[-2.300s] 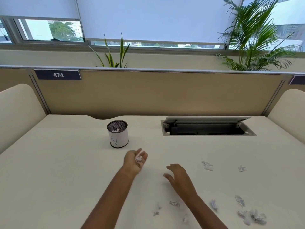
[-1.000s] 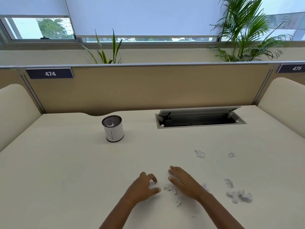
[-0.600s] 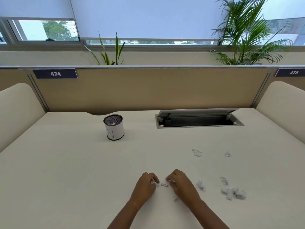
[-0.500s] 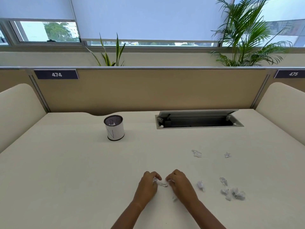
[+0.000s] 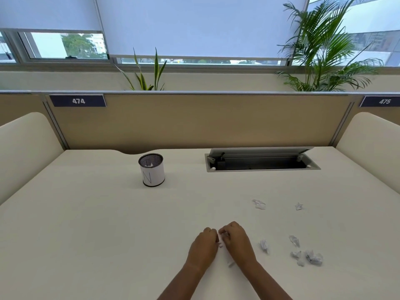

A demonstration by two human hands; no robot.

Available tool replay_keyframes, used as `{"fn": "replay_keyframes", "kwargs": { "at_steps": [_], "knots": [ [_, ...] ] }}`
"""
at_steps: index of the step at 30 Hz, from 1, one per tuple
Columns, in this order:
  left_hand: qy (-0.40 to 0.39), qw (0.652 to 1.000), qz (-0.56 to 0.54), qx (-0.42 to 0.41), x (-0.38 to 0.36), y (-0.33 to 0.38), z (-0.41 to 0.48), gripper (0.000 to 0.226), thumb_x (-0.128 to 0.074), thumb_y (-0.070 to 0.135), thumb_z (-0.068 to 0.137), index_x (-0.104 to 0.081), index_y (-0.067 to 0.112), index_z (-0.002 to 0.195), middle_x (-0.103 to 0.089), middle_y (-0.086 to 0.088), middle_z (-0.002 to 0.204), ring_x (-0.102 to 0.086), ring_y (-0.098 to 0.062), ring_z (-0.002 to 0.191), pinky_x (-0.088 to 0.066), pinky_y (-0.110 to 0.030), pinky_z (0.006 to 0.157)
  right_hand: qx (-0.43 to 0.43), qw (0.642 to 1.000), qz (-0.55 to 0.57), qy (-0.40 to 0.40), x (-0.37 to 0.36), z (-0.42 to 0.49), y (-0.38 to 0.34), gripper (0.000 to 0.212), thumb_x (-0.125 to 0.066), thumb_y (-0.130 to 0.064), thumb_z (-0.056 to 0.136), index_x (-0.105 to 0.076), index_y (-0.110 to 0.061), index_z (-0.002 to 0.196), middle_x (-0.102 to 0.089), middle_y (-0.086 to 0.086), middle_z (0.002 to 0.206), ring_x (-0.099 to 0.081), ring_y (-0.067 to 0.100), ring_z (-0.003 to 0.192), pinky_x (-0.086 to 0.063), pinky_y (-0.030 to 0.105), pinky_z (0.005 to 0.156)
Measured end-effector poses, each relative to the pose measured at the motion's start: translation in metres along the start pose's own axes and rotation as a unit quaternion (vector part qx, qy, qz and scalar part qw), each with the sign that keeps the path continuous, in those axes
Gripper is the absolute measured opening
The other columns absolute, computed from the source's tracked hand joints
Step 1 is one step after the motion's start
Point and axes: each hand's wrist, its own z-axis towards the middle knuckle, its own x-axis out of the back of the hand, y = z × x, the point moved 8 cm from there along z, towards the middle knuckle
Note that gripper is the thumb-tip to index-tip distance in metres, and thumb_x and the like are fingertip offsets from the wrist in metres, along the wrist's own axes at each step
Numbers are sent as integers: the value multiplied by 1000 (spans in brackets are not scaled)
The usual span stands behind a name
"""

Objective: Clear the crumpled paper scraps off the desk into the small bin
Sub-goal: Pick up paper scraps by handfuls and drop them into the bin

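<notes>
The small bin (image 5: 151, 169), a mesh cup wrapped in white paper marked N, stands upright at mid-left on the cream desk (image 5: 86, 224), with white scraps inside. My left hand (image 5: 204, 245) and my right hand (image 5: 236, 241) rest knuckles-up side by side near the front, fingers curled around small paper scraps (image 5: 221, 241) between them. One scrap (image 5: 231, 263) lies under my right wrist. More crumpled scraps lie to the right: one (image 5: 264, 245) close by, a cluster (image 5: 307, 256), another (image 5: 294, 241), and two farther back (image 5: 259, 204) (image 5: 299, 206).
An open cable hatch (image 5: 262, 162) with a raised grey lid sits in the desk at back right. A tan partition (image 5: 194, 120) closes off the back, with cream side panels at left (image 5: 26, 148) and right (image 5: 372, 144). Plants stand behind the partition.
My left hand came back from near the bin to the front. Both hands have closed in together, fingers curling over the scraps between them.
</notes>
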Motion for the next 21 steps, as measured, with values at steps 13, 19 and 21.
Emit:
{"fn": "replay_keyframes", "kwargs": {
  "at_steps": [13,19,21],
  "knots": [
    [188,957,-196,100,123,-77,57,18,-64,13,85,-66,-5,83,-63,-17,73,-63,-36,80,-42,-30,68,81,996,24,-14,2,28,-6,12,-57,-12,84,-69,-12,87,-45,-21,77,-48,7,82,-33,-1,70],
    [284,936,-159,132,190,-92,89,21,-57,13,89,-65,-6,94,-67,-23,100,-60,-33,96,-33,-26,71,81,996,32,20,-4,38,-2,27,-45,-25,80,-68,-13,83,-58,-9,84,-43,5,89,-32,-3,73],
    [294,934,-144,147,202,-96,100,20,-55,12,91,-65,-5,95,-66,-23,103,-59,-34,99,-40,-31,76,93,994,41,34,-6,41,-1,33,-40,-33,80,-68,-15,82,-61,-6,84,-43,2,86,-30,-4,74]
  ]
}}
